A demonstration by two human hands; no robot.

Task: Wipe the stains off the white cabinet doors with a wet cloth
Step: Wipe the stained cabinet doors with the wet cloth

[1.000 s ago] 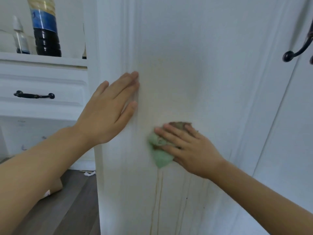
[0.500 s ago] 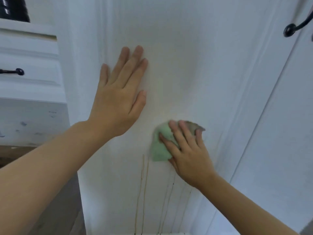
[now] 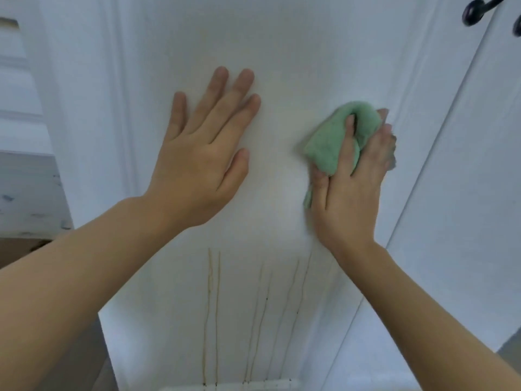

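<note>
A white cabinet door (image 3: 282,46) fills the head view. My left hand (image 3: 205,148) lies flat on its panel, fingers straight and spread. To its right my right hand (image 3: 352,182) presses a green cloth (image 3: 329,142) against the door, with fingers curled into the cloth's folds. Several thin brownish drip stains (image 3: 211,306) run down the panel below both hands to its bottom edge.
A second white door (image 3: 465,193) adjoins on the right, with a dark metal handle (image 3: 476,12) at the top right. White drawer fronts (image 3: 17,88) sit at the left, with a strip of brown floor (image 3: 17,249) below them.
The cloth and my right hand have moved up and to the right across the panel. My left hand has stayed flat on the door. The view has tilted down, and more of the drip stains show.
</note>
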